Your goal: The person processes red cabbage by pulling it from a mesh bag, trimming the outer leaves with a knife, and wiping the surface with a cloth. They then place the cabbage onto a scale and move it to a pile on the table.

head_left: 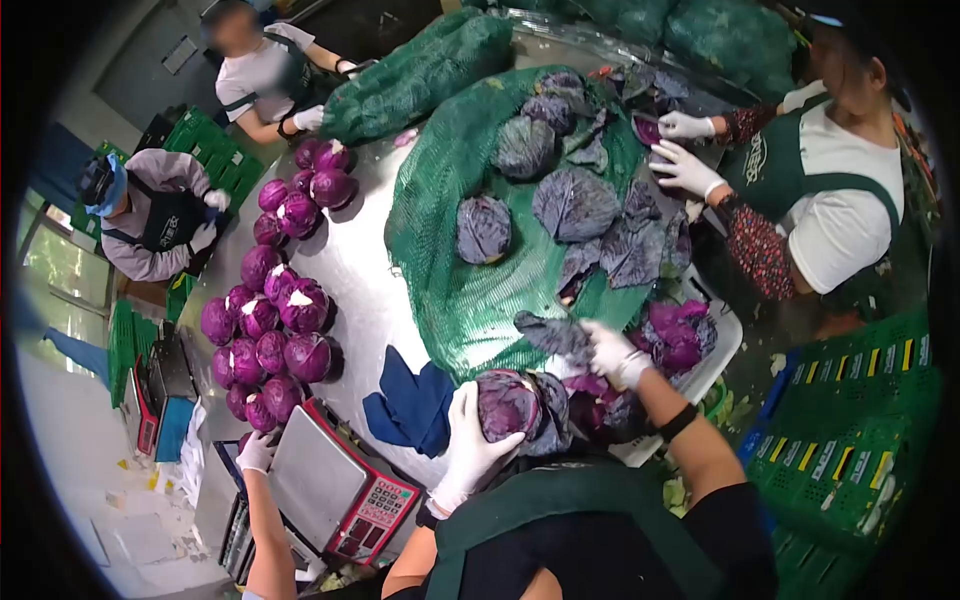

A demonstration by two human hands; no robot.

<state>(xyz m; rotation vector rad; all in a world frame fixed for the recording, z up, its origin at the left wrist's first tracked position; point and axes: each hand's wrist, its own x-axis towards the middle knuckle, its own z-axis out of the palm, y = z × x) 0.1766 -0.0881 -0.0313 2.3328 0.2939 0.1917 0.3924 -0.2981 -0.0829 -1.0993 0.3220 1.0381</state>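
My left hand [472, 445], in a white glove, is wrapped round the near side of a red cabbage [508, 405] close to my apron. Dark outer leaves still hug that cabbage's right side. Up and to the right, my gloved right hand [615, 357] grips a loose dark cabbage leaf [555, 337] that sticks out to the left of its fingers. Below the right hand, more purple cabbage and leaves lie beside a white tub [722, 335] holding purple leaves. A dark blue cloth [412, 402] lies left of my left hand.
Several unpeeled cabbages [575, 205] rest on an opened green net bag [430, 260]. Peeled cabbages [303, 305] line the metal table's left side, near a red scale [345, 490]. Co-workers stand left, behind and right; another person's gloved hand [257, 452] touches a cabbage. Green crates [840, 400] stand right.
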